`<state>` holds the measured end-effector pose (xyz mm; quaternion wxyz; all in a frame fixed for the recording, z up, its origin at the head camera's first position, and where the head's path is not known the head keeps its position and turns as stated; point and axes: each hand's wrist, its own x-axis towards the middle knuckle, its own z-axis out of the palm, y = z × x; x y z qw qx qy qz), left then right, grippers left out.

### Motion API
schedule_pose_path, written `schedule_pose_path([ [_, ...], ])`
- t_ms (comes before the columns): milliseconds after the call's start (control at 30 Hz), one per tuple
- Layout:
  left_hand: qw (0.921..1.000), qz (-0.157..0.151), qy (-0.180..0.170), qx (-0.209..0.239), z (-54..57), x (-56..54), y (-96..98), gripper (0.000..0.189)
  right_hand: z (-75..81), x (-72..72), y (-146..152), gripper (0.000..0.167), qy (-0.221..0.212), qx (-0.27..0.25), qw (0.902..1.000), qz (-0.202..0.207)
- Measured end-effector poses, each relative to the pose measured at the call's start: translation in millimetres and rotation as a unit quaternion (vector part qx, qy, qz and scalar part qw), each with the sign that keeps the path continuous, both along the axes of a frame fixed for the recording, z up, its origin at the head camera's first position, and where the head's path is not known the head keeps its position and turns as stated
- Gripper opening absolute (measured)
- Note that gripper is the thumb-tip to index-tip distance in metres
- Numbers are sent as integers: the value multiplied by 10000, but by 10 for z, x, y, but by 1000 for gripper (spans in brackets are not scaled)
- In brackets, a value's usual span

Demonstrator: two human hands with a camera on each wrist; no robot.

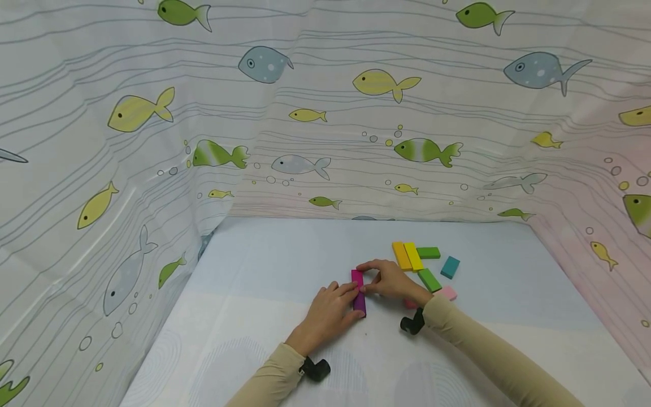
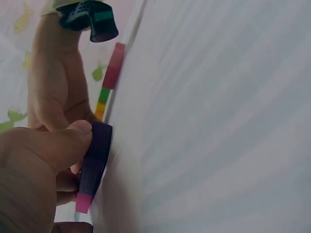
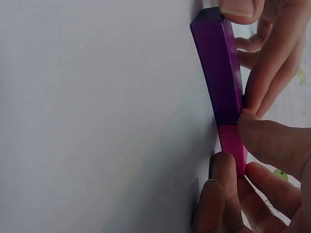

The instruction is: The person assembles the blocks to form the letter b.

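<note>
A purple block [image 1: 359, 306] and a magenta block [image 1: 357, 277] lie end to end on the table, the magenta one farther away. In the right wrist view, the purple block [image 3: 216, 73] meets the magenta block [image 3: 232, 145] with no visible gap. My left hand [image 1: 329, 312] holds the purple block, thumb at its near end and fingertips by the join. My right hand [image 1: 389, 281] grips the magenta block, with the thumb close to the join and fingers around the far end. Part of the magenta block is hidden by fingers.
Right of the hands lie an orange block [image 1: 400, 257], a yellow block [image 1: 414, 257], two green blocks [image 1: 429, 252], a teal block [image 1: 450, 267] and a pink block [image 1: 447, 293]. A reddish block [image 1: 410, 304] is partly behind the right wrist. Fish-patterned curtains [image 1: 325, 130] surround the table.
</note>
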<state>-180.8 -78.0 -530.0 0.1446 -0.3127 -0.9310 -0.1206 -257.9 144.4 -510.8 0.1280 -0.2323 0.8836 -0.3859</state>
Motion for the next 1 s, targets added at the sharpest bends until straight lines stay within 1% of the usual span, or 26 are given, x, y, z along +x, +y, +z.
schedule_pose_path([
  [233, 9996, -1, 53, -268, -12, 11, -10, 50, 6, 8, -8, 57, 16, -48, 10000, 76],
  [467, 9992, -10, 8, -400, 5, 16, -4, 50, -4, -34, 28, 56, -6, -25, 9997, 243],
  [600, 9991, -21, 79, -416, 14, 16, -5, 50, 37, -67, 48, 54, -88, -31, 9999, 136],
  [667, 9990, -15, 117, -427, 16, 15, -6, 50, 67, -108, 72, 52, 64, -29, 10000, -20],
  [767, 9989, -11, 171, -436, 16, 13, -7, 49, 160, -188, 152, 49, 507, -77, 9983, -287],
  [867, 9991, -14, 147, -393, 15, 17, -10, 49, 272, -284, 287, 46, 911, -95, 9944, -517],
  [933, 9994, -14, 88, -323, 10, 24, -11, 48, 335, -345, 406, 45, 1005, -43, 9925, -702],
  [1000, 9998, -17, 3, -217, 7, 32, -13, 47, 378, -413, 533, 46, 1066, 112, 9910, -801],
])
